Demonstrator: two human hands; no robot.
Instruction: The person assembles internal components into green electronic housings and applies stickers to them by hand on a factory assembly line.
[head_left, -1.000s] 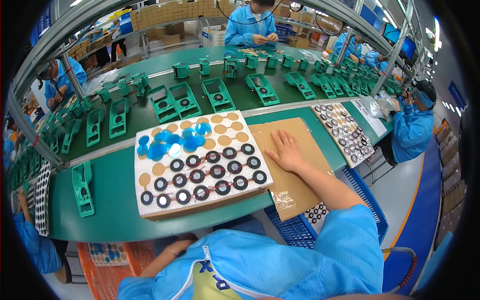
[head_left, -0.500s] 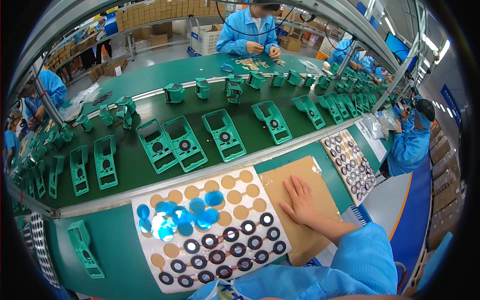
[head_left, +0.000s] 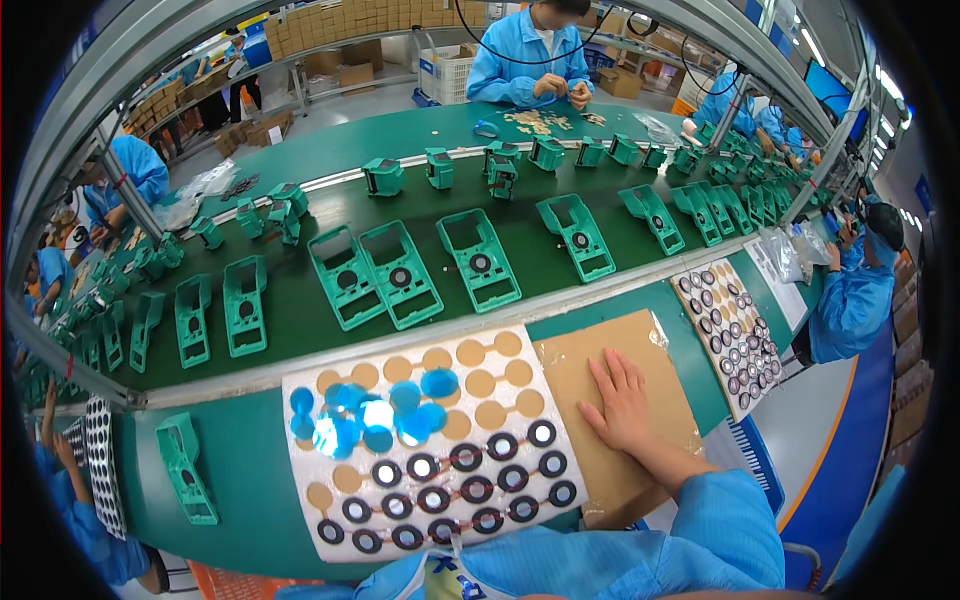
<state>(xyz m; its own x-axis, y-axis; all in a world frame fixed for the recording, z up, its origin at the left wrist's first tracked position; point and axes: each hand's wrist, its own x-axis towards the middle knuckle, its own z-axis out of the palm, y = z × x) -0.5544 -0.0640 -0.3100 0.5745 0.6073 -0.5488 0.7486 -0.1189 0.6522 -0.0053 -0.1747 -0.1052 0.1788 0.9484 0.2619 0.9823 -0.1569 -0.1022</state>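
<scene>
My right hand [head_left: 618, 408] lies flat on a brown cardboard sheet [head_left: 580, 360], fingers stretched out and thumb apart, holding nothing. My left hand is out of sight. Left of the cardboard, right in front of me, is a white foam sheet [head_left: 300, 470] with rows of round tan cut-outs. Black ring-shaped round parts [head_left: 477, 489] with pale centres fill its nearer rows. Loose shiny blue film discs [head_left: 405, 396] lie scattered over its farther left part. A single green plastic housing [head_left: 186, 468] rests on the green table to the left of the foam.
Beyond a metal rail [head_left: 220, 392], a green belt carries several green housings [head_left: 480, 262] and smaller green parts [head_left: 383, 177]. At right lies a board of round parts [head_left: 728, 335]. A co-worker [head_left: 530, 60] sits across; others work at both sides. Overhead runs a metal frame [head_left: 200, 45].
The whole view has shifted, so most things appear farther right. A co-worker's arms now show at the far left. My right hand stays flat on the cardboard.
</scene>
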